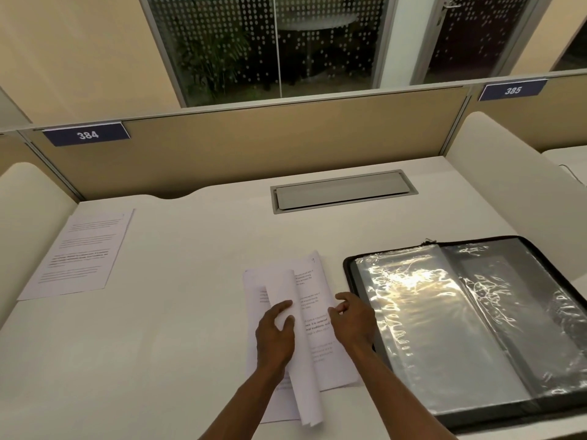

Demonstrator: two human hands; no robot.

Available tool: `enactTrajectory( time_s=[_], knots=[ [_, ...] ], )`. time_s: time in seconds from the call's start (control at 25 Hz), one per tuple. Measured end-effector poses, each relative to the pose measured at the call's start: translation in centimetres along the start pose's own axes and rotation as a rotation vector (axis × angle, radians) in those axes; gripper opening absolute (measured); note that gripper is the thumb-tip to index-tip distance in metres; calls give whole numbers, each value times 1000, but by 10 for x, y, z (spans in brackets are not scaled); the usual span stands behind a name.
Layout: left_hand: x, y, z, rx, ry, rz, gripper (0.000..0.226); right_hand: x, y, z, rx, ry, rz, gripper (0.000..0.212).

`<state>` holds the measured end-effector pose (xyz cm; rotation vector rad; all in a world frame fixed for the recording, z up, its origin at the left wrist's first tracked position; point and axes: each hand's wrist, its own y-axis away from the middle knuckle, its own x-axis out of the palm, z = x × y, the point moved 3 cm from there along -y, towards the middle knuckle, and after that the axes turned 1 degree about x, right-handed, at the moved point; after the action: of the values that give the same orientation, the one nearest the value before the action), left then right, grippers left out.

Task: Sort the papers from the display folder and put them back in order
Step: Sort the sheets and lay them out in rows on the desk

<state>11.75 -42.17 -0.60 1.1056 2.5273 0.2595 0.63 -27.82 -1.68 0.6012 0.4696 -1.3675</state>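
A stack of printed papers (317, 344) lies in the middle of the white desk. My left hand (274, 335) grips several sheets (301, 382) lifted and curled up off the left side of the stack. My right hand (352, 319) rests at the stack's right edge, fingers curled and touching the top page. To the right lies the black display folder (470, 325), open, with shiny clear sleeves facing up. A single printed sheet (79, 252) lies flat at the far left of the desk.
A grey cable hatch (343, 190) is set into the desk behind the papers. Beige partition panels with number plates 384 (87, 134) and 385 (513, 89) close the back. Rounded side dividers (495, 173) stand on both sides.
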Motion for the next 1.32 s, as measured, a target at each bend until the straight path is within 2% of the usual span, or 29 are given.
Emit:
enactTrajectory(
  time_s=[0.08,0.2,0.28,0.32,0.4,0.48,0.52,0.6,0.64,0.68,0.8,0.88,1.0,1.16,1.24,1.32],
  knots=[
    [1,-1,-1,-3,5,13,28,-1,6,4,-118,32,-50,11],
    [3,-1,-10,-9,29,14,20,-2,14,8,-294,146,-123,13],
    [4,0,-19,-45,73,6,25,-1,21,14,-461,147,-157,9],
    [3,0,-24,-56,87,4,30,2,27,17,-536,99,-122,5],
    [2,0,-31,-43,59,-20,39,10,39,24,-584,-10,70,18],
    [1,-2,-32,-36,30,-50,38,13,44,28,-533,-115,229,21],
    [-1,-2,-33,-41,25,-62,35,12,40,26,-482,-175,233,16],
    [-4,-2,-32,-37,26,-77,37,6,23,17,-348,-196,64,12],
    [-6,-2,-32,-23,28,-78,42,1,15,13,-273,-107,-11,20],
    [-7,-1,-31,-10,33,-75,50,1,7,7,-204,10,-4,32],
    [-8,2,-29,48,26,-51,68,11,-5,-1,-137,332,172,54],
    [-8,0,-28,87,1,-41,60,16,-7,-5,-134,297,159,56],
    [-8,-1,-25,84,-21,-42,44,17,-8,-7,-93,139,64,42],
    [-8,-5,-24,76,-23,-41,42,10,-7,-2,-92,91,-17,11],
    [-7,-7,-23,67,-21,-39,41,11,-8,-4,-98,121,1,11],
    [-7,-6,-22,65,-17,-34,40,13,-7,-5,-79,153,29,30]
  ],
)
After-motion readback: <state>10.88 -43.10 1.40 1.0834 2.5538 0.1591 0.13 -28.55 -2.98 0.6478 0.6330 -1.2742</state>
